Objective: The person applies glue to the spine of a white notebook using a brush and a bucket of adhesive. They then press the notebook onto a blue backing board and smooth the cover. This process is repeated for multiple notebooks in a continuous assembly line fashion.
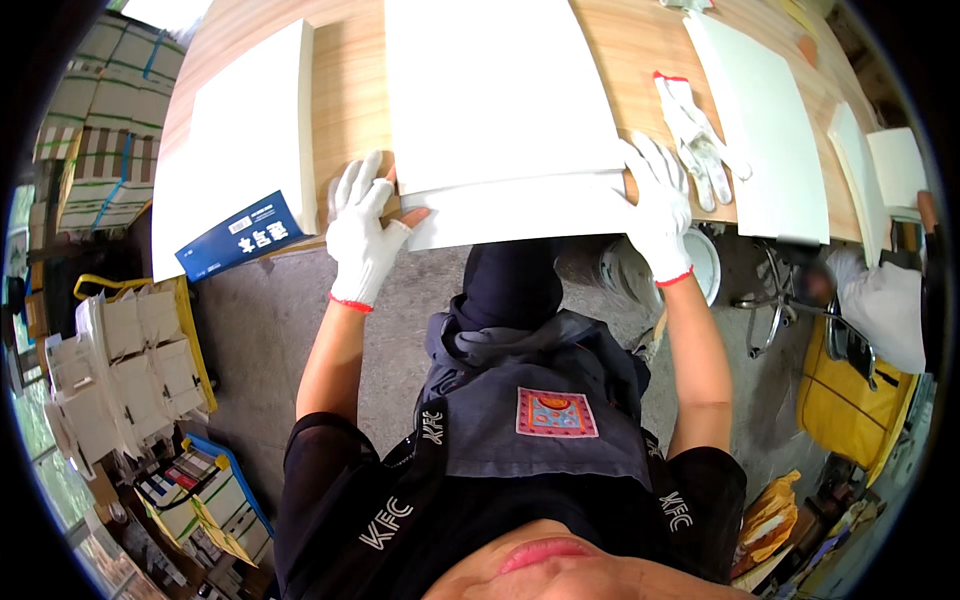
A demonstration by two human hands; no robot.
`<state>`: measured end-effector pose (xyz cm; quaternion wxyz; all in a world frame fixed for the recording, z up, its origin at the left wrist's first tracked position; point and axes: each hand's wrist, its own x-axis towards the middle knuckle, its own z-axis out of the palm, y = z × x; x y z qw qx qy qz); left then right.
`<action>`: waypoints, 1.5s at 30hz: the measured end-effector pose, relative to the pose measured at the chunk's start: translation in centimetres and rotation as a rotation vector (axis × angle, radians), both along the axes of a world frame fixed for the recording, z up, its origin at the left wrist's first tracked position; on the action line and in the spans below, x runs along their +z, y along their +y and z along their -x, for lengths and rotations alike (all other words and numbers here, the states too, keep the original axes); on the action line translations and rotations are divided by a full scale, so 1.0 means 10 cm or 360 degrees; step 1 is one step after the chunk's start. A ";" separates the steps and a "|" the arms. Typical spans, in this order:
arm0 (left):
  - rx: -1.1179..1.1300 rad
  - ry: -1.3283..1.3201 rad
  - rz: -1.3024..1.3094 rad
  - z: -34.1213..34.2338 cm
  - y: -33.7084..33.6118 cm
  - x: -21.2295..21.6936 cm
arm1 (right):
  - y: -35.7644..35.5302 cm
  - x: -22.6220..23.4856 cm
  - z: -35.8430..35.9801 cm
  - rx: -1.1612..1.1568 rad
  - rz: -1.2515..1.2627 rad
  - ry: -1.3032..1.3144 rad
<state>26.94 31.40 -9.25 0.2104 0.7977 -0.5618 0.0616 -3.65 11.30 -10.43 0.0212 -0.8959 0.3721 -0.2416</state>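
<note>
In front of me lies a tall white paper stack (500, 95). A white paper sheet (515, 212) sticks out from its near edge, past the table's front edge. My left hand (365, 230), in a white knit glove with bare thumb and index tips, holds the sheet's left corner, thumb on top and other fingers beside the stack. My right hand (660, 205), also gloved, is at the sheet's right corner, its fingers stretched along the stack's side and its thumb at the sheet's edge. A loose white glove (695, 140) with a red cuff lies right of that hand.
On the wooden table (350, 100), another white stack (250, 130) stands left, with a blue printed strip (245, 237) on its near end. More white sheets (765, 120) lie right. A bucket (704, 265) stands below the table. Loaded carts (140, 350) are at the left; a person (880, 300) is at the right.
</note>
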 end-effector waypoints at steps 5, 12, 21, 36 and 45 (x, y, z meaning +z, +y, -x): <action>-0.0032 -0.0085 -0.0076 -0.03 -0.01 0.00 | 0.01 0.00 0.00 -0.0025 -0.0043 0.0059; -0.0058 -0.0182 -0.0196 -0.04 -0.03 0.05 | -0.01 0.00 0.03 0.0017 -0.0008 0.0142; -0.0097 -0.0181 -0.0172 -0.06 -0.03 0.10 | 0.00 0.01 0.02 0.0035 -0.0029 0.0141; -0.0038 -0.0067 -0.0264 -0.02 -0.02 0.16 | 0.00 -0.01 0.02 0.0064 -0.0039 0.0036; -0.0095 -0.0148 -0.0141 -0.02 -0.04 0.12 | 0.01 0.02 0.03 -0.0002 -0.0055 0.0133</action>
